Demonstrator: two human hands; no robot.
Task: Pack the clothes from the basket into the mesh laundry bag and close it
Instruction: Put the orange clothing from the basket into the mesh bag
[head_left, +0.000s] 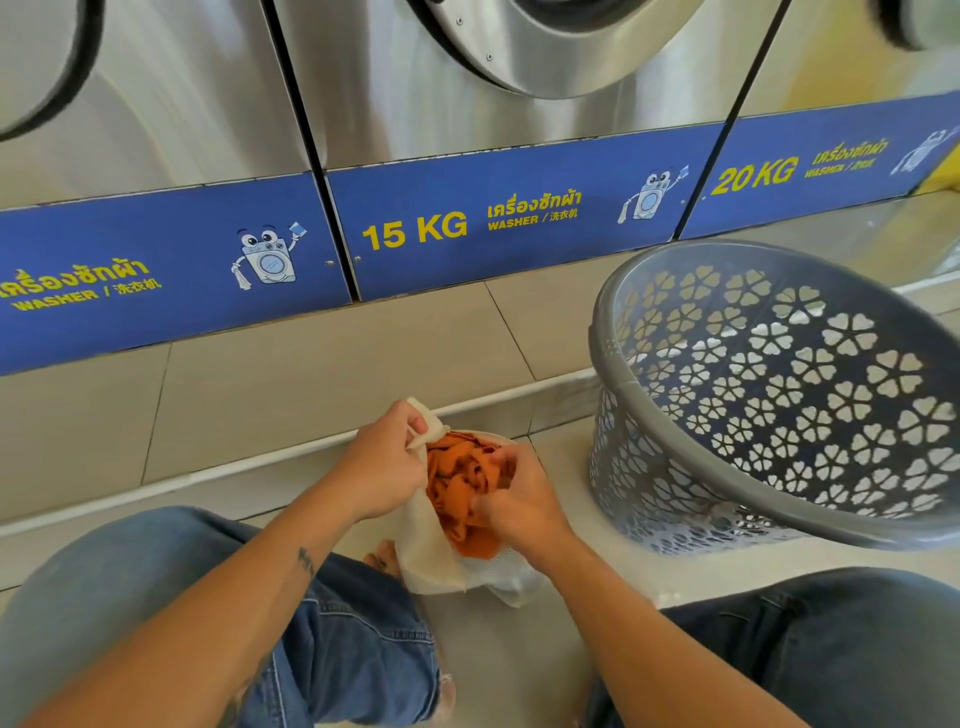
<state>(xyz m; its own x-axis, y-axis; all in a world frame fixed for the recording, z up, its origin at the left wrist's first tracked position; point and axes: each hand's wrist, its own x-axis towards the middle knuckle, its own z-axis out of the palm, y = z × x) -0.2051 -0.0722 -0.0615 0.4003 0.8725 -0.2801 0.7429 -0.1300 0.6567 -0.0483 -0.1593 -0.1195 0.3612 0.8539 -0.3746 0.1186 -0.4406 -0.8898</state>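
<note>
Crouched at the bottom of the frame: faded blue denim knees (332, 639) at lower left and lower right, splayed apart, probably to leave floor room for the work between them. Just above, at lower centre, lay the cream-white mesh laundry bag (431, 558) on the pale tiled floor (519, 665), mouth turned up toward the camera. Pinched at the bag's upper rim by the left hand (384, 467), fingers curled round a fold of the mesh and lifting it, seemingly to keep the opening wide. Buried in the mouth, the right hand (514, 499), fingers bent into the rumpled orange cloth garment (457, 488), apparently gripping and pressing it down so that it sat below the rim; exact finger contact partly hidden by folds. Most of the garment already inside the bag, a mound showing at the opening; something white visible through the mesh lower down. Bag not yet closed; no closure could be made out. Farther off, at centre right, stood the round grey plastic basket with clover-shaped cut-outs (779, 405), tilted toward the camera, near the bag, no clothes visible in the part shown. Beyond, across the upper frame, a row of stainless-steel washing machines (405, 104) on blue base panels with yellow lettering (415, 231).
</note>
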